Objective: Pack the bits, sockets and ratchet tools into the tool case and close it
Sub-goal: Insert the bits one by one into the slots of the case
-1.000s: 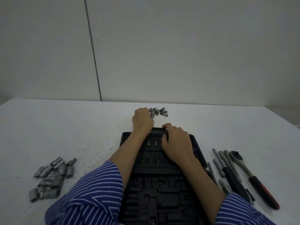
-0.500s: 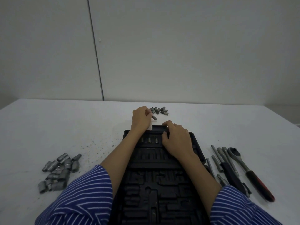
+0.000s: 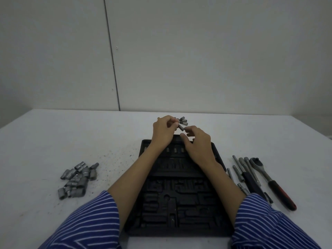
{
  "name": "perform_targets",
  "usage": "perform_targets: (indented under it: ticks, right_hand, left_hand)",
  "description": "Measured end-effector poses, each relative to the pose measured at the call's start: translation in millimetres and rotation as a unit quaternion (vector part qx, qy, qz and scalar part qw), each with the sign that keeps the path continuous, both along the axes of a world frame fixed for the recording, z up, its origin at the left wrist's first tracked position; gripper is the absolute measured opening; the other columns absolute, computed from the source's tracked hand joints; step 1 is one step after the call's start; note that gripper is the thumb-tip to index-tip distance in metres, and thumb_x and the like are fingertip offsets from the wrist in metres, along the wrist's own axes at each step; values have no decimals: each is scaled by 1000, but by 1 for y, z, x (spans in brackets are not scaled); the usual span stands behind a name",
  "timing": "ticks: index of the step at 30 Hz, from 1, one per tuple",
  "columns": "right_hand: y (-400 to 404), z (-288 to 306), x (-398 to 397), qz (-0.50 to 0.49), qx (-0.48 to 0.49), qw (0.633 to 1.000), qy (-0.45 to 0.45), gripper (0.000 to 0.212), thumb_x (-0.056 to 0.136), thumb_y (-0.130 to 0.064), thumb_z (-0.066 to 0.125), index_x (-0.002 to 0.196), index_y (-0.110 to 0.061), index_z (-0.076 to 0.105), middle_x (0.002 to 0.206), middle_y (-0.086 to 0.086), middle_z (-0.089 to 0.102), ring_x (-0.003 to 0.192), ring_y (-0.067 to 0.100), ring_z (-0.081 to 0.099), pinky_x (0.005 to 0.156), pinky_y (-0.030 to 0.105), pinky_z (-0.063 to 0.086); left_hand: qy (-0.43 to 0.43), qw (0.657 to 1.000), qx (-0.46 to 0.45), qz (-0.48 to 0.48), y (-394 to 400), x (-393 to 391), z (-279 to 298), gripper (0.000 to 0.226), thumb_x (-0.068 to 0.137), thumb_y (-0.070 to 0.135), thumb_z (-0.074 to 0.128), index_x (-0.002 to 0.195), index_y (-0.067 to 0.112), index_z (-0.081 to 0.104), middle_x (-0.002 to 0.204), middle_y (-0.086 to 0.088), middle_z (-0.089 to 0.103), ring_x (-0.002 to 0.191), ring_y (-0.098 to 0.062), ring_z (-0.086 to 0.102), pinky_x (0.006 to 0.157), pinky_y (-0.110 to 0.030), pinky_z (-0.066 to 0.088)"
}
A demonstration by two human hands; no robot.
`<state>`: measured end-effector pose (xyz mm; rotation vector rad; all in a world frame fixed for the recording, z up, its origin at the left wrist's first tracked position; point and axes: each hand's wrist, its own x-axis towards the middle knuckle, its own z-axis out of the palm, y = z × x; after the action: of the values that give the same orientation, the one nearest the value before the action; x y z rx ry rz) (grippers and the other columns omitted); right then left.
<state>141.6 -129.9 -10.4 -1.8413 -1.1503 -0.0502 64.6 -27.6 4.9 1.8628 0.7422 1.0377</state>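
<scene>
A black moulded tool case lies open on the white table in front of me, with a few small bits seated in its far row. Above the case's far edge my left hand pinches a small grey bit. My right hand hovers beside it, thumb and forefinger curled at the bit's other end; whether they touch it is unclear. A little pile of loose bits sits just beyond the hands. Grey sockets are heaped at the left. The ratchet with its red handle lies at the right.
Extension bars and a black-handled driver lie between the case and the ratchet. Dark specks dot the table left of the case. A pale wall stands behind the table's far edge. My striped sleeves cover the near corners.
My left hand has lifted a bit from the pile and brought it over the case's far edge. My right hand has risen off the case's far row towards that bit.
</scene>
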Motion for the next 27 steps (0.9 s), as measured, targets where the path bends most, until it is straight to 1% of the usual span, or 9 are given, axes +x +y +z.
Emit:
perform_targets:
  ticks: [1,3,7,10,15,18,20,22,27]
  right_hand:
    - [0,1,0,6,6,1000,9,28,89,-19,61,116,-9,58,107,-1,63,92,12,59,76,19,42]
    - [0,5,-1,17,14,1000,10,30,89,-16,63,117,-8,58,105,-2,63,87,9,58,75,15,41]
    - [-3,11,1,27,18,999,2,16,89,-10,61,103,-5,66,98,4,70,87,13,65,73,3,42]
    - [-8,16,4,19,4,1000,17,12,88,-9,61,97,-5,68,91,5,71,81,13,64,70,-2,40]
    - [-19,22,10,11,-21,1000,19,10,87,-14,64,94,-9,70,89,3,71,76,10,62,66,-3,39]
    - [-29,25,14,1,-23,999,34,10,86,-16,65,95,-11,70,86,2,70,74,8,61,64,-3,39]
    - [-36,25,17,-10,-28,998,50,12,86,-18,66,97,-13,69,82,2,69,70,4,61,60,-1,41]
    - [-44,25,22,-24,-35,998,53,13,85,-19,67,96,-13,69,79,1,68,68,3,61,60,0,42]
    - [-62,22,32,-69,-45,996,31,11,83,-19,70,91,-13,72,80,-2,69,68,2,58,64,-8,33]
  left_hand:
    - [0,1000,1,0,-1,-1,0,10,87,7,59,91,7,68,83,-5,69,78,-15,63,81,-19,45]
    - [6,1000,5,-9,-3,-2,0,11,88,7,59,93,5,68,85,-7,70,75,-10,62,74,-11,45]
    - [5,999,7,-31,-12,-5,2,11,87,5,59,94,4,67,81,1,65,73,2,59,66,0,42]
    - [1,999,14,-37,-19,-4,2,11,86,3,58,94,5,66,82,4,63,74,5,57,67,2,40]
    - [14,998,33,-50,-26,-4,2,11,87,7,59,96,4,66,92,-3,65,75,2,56,67,0,40]
    - [35,996,54,-64,-33,-3,2,14,87,6,56,97,4,65,86,-3,65,76,-9,59,66,-5,42]
    - [59,992,81,-79,-37,-2,-1,14,88,7,55,98,7,65,88,-5,67,81,-16,62,75,-18,46]
    - [82,986,111,-94,-42,-2,-4,15,89,9,55,101,8,64,92,-7,67,84,-18,61,81,-27,48]
    - [161,961,187,-128,-53,2,-12,22,92,15,52,111,7,60,107,-9,63,102,-21,55,91,-35,44]
